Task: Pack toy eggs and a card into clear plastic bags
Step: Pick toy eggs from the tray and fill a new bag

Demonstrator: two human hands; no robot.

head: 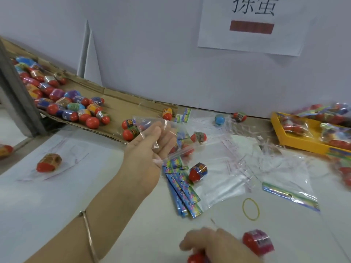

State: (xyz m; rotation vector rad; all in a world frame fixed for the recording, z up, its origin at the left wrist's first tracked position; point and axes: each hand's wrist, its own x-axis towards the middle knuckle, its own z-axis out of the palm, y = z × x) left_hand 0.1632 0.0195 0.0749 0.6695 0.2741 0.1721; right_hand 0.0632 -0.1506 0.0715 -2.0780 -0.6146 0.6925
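The bag [180, 133] hangs above the middle of the bench [57, 205], pinched in our left hand [150, 149]. It lies far and a little left of our right hand [214, 243], which sits at the near edge with fingers curled over a red egg [197, 259]. A pink-wrapped egg [258, 242] is just to that hand's right, though blur keeps us from telling whether we grip it too. We judge the red egg must travel away from us to meet the bag. The bag's zip strip [182, 151] slants from low left to high right; whether the mouth is parted we cannot tell. The plastic is clear and crumpled, with blue and red showing through, inside or behind we cannot say. Below it on the bench lie the cards [182, 190] and a loose egg [198, 170], with spare bags [228, 168] spread to the right.
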